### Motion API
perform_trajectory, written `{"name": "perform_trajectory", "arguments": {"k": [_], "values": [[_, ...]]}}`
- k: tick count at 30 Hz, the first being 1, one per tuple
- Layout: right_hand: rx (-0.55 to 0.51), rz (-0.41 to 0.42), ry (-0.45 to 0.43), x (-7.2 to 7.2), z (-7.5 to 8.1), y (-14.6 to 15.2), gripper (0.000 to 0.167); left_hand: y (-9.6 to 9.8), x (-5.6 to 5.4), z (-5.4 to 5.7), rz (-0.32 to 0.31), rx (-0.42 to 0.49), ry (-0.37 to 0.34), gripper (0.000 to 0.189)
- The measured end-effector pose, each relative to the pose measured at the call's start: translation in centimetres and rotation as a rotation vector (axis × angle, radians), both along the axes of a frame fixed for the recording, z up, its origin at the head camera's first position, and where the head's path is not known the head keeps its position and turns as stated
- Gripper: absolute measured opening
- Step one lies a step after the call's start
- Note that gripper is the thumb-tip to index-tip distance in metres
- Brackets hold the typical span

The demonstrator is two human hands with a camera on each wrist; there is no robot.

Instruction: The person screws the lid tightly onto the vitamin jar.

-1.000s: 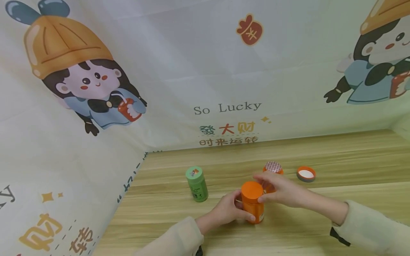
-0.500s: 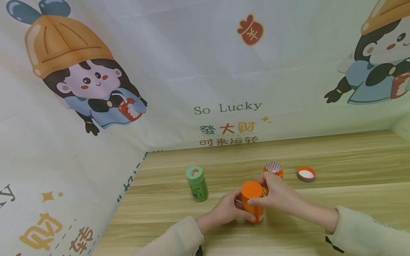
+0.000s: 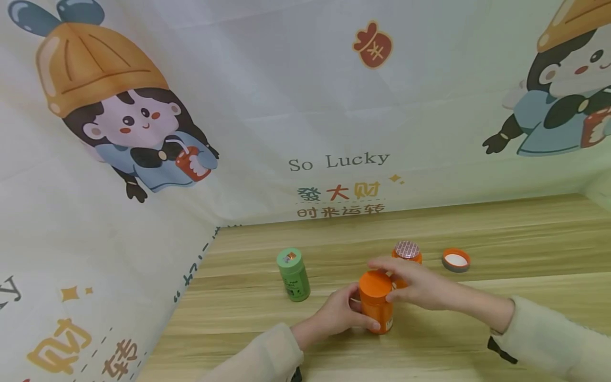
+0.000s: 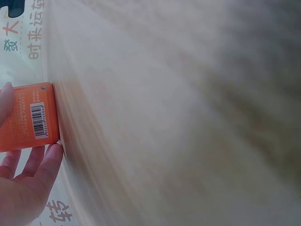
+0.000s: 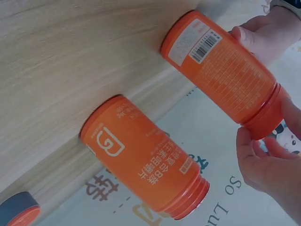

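Note:
In the head view an orange pill bottle point(image 3: 376, 314) stands upright on the wooden table. My left hand point(image 3: 335, 313) grips its lower body, thumb along the near side and fingers round the left and back. The bottle wears an orange screw cap point(image 3: 375, 284). My right hand point(image 3: 422, 284) holds this cap between thumb and fingers. The right wrist view shows those fingers point(image 5: 245, 148) against the cap's rim, and the barcode label point(image 5: 205, 47) lower down. Behind the right hand is a second orange bottle point(image 5: 141, 153), uncapped, with a patterned seal over its mouth.
A loose cap point(image 3: 456, 260), grey outside with an orange rim and white lining, lies upside down to the right of the second bottle. To the left stands a capped green bottle point(image 3: 293, 276). A printed cloth point(image 3: 267, 106) hangs behind and left of the table.
My right hand turned at the cap, its thumb swinging left across the front, then swung back to the right with the fingers reaching over the far side. My left hand and the bottle stayed put.

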State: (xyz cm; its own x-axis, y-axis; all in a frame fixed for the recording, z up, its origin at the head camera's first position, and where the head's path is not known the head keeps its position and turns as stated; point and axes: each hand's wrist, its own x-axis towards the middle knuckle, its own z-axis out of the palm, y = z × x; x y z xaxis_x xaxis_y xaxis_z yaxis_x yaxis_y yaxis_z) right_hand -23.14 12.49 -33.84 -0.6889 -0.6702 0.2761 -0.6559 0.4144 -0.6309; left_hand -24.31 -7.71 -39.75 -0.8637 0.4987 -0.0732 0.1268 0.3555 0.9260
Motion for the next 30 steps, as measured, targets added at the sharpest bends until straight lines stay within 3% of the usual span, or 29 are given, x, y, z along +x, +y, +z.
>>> {"name": "perform_trajectory", "arguments": {"k": [10, 14, 21, 26, 30], "values": [[0.039, -0.031, 0.146, -0.1, -0.5, 0.0, 0.052, 0.0, 0.0, -0.1, 0.003, 0.003, -0.009, 0.054], [0.026, -0.048, 0.153, -0.2, -0.9, -0.1, 0.052, 0.1, 0.1, -0.1, 0.016, -0.013, 0.0, 0.053], [0.044, -0.062, 0.183, -0.3, -1.0, -0.6, 0.043, 0.3, 0.1, -0.1, 0.029, -0.057, 0.059, 0.054], [0.017, -0.132, 0.196, -0.2, -1.5, -1.2, 0.039, 0.2, 0.2, 0.0, 0.01, -0.079, 0.113, 0.054], [-0.039, -0.193, 0.256, -0.1, -2.2, -1.6, 0.036, 0.3, 0.4, 0.1, 0.02, -0.105, 0.145, 0.052]]}}
